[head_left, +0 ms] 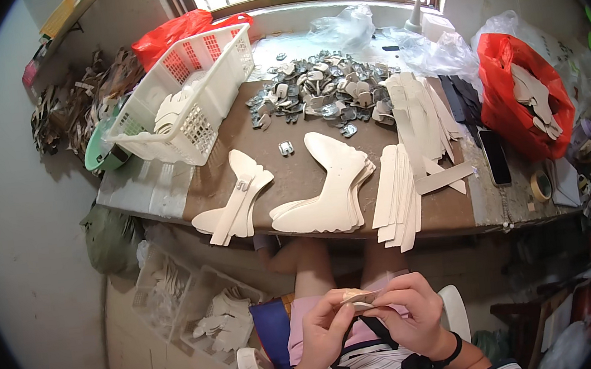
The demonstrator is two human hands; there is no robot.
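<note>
Above my lap, my left hand (327,325) and my right hand (411,314) pinch a small pale strip (360,298) between thumbs and fingers. It looks bent or doubled; the fingers cover most of it. On the brown table (247,135) in front lie a stack of cream curved shoe-upper-like pieces (332,188) and a smaller stack of them (256,185). A strip with a metal buckle (243,184) rests across the smaller stack. Cream strips (394,199) overhang the near edge at right. One loose buckle (286,149) lies apart from a heap of buckles (325,88).
A white plastic basket (193,134) holding cream pieces stands at back left. On the right are a phone (495,156), a tape roll (540,186) and a red bag (496,106) of cut pieces. Crates (208,280) of pieces sit on the floor at left.
</note>
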